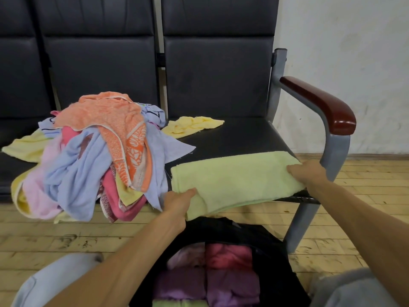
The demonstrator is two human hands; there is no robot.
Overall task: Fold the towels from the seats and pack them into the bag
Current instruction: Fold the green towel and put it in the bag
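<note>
A light green towel [236, 178] lies folded into a long band across the front of the right black seat [239, 136]. My left hand [179, 201] grips its near left corner, which hangs over the seat edge. My right hand [307, 171] grips its right end. A heap of unfolded towels [99, 156], orange, lilac, pink and yellow, covers the middle seat. A small yellow towel [192, 125] lies crumpled at the back of the right seat. The open black bag [272, 247] stands on the floor below me, holding folded pink, purple and green towels.
The seat row has a grey metal frame and a dark red armrest [321, 105] right beside my right hand. A white wall stands behind to the right. The floor is worn wood planks. My knees show at the bottom corners.
</note>
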